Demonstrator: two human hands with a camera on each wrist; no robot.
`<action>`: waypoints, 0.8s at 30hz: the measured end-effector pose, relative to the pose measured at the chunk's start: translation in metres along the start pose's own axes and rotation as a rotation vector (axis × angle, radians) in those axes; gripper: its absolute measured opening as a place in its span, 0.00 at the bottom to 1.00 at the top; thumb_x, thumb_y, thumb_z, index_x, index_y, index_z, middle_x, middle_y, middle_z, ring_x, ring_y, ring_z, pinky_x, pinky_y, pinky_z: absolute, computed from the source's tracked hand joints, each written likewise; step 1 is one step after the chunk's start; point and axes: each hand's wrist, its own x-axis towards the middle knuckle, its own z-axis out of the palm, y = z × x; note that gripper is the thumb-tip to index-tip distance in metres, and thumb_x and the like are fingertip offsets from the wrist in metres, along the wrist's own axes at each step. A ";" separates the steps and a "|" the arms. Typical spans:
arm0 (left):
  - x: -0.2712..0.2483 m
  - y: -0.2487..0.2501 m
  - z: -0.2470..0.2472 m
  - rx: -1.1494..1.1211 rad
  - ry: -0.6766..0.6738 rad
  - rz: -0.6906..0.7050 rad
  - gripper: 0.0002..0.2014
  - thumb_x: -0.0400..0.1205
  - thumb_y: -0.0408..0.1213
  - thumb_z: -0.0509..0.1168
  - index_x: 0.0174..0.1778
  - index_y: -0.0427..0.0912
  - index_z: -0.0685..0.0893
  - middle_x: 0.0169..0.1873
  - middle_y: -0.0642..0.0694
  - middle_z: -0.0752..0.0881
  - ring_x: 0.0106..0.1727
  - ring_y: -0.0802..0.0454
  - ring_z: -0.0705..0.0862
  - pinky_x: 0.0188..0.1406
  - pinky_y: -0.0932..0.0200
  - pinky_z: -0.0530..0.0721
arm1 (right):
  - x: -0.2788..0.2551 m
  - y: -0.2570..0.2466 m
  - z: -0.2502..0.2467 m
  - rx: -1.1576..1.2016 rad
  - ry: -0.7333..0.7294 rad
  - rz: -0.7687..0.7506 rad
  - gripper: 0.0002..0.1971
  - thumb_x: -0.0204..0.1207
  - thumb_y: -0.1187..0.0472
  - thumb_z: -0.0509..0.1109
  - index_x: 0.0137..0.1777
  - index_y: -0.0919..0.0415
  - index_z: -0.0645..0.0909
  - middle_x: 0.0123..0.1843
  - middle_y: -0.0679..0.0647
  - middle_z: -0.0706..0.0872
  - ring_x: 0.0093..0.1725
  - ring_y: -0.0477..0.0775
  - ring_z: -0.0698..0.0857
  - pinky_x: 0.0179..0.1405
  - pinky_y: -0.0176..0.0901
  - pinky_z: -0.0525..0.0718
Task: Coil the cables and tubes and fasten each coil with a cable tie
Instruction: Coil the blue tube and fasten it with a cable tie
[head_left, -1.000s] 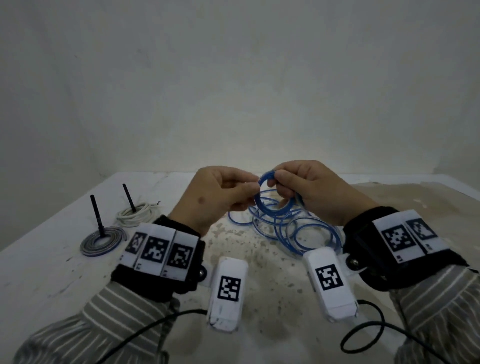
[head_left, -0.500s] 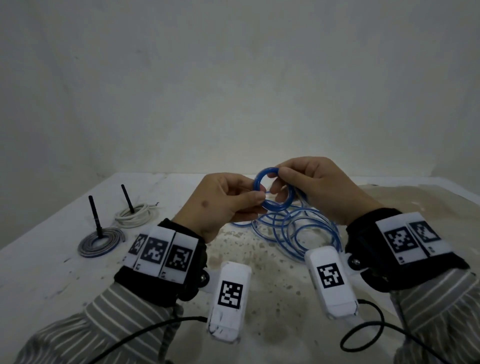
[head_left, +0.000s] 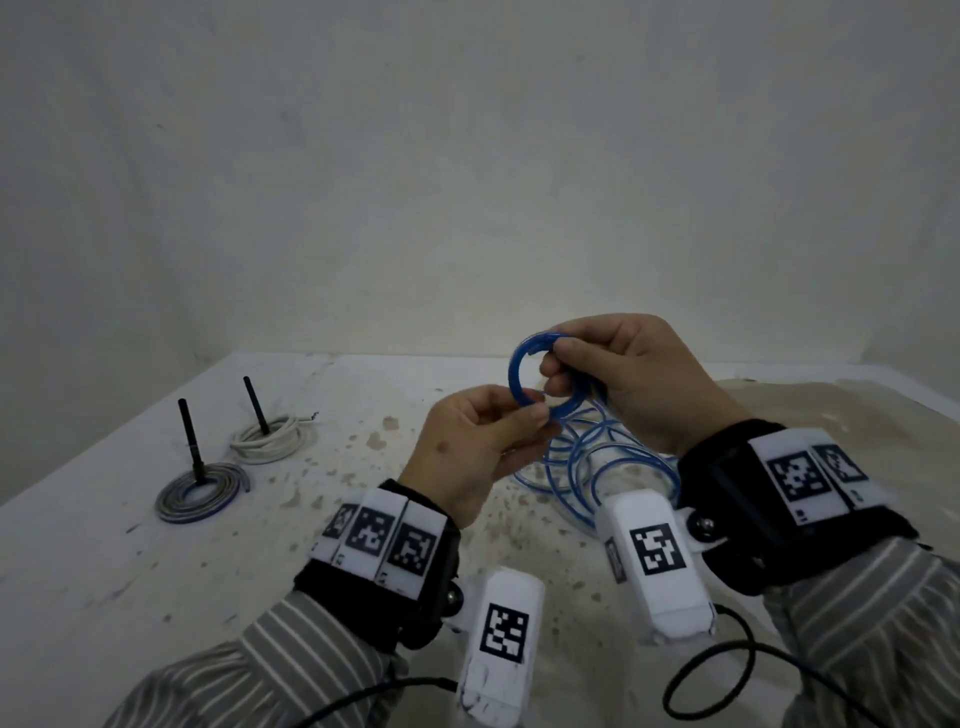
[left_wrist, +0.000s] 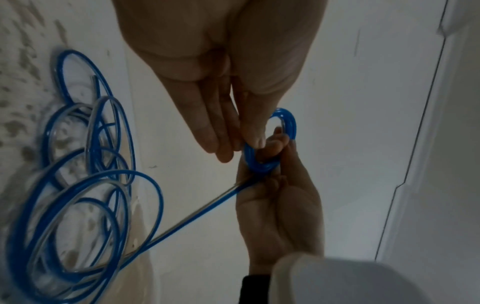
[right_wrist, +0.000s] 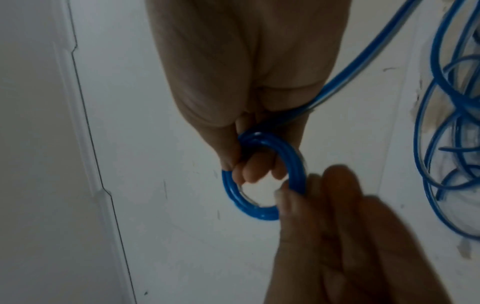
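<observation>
A thin blue tube is partly wound into a small coil (head_left: 521, 375) held above the table. My right hand (head_left: 553, 372) grips the coil's top and right side, with fingertips hooked through the ring (right_wrist: 235, 197). My left hand (head_left: 536, 415) pinches the coil's lower edge between thumb and fingers (left_wrist: 255, 142). The left hand's fingers (right_wrist: 322, 197) close on the ring's right side in the right wrist view. The rest of the tube (head_left: 597, 460) lies in loose loops (left_wrist: 91, 185) on the table below, and one strand (left_wrist: 182, 224) runs up to the coil.
At the left of the stained white table (head_left: 130, 582), a grey and blue coil (head_left: 200, 493) and a white cable coil (head_left: 267, 442) each lie around a black peg (head_left: 189, 441). A pale wall stands behind. Black leads (head_left: 701, 675) trail from the wrist cameras.
My left hand has dropped and shifted right, from beside the coil to its lower edge. The right hand has lifted the coil slightly and turned it.
</observation>
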 end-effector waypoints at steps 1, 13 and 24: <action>-0.001 -0.002 0.001 0.007 -0.015 -0.026 0.04 0.76 0.25 0.66 0.40 0.37 0.84 0.30 0.45 0.90 0.34 0.52 0.89 0.36 0.62 0.88 | 0.001 0.001 0.001 0.007 0.015 -0.006 0.08 0.78 0.73 0.62 0.46 0.66 0.83 0.29 0.53 0.86 0.26 0.47 0.82 0.31 0.35 0.84; 0.006 0.054 -0.015 0.648 -0.126 0.197 0.04 0.73 0.29 0.72 0.42 0.39 0.89 0.30 0.42 0.89 0.34 0.50 0.87 0.39 0.57 0.86 | -0.004 -0.016 -0.001 -0.426 -0.152 -0.049 0.06 0.77 0.71 0.67 0.48 0.64 0.85 0.31 0.53 0.88 0.26 0.46 0.79 0.30 0.34 0.80; 0.006 0.055 -0.016 0.757 -0.082 0.176 0.02 0.77 0.29 0.68 0.41 0.37 0.86 0.34 0.39 0.89 0.34 0.51 0.88 0.39 0.57 0.88 | -0.004 -0.009 -0.008 -0.413 -0.096 -0.004 0.04 0.76 0.65 0.68 0.46 0.61 0.85 0.39 0.53 0.92 0.40 0.52 0.90 0.46 0.42 0.89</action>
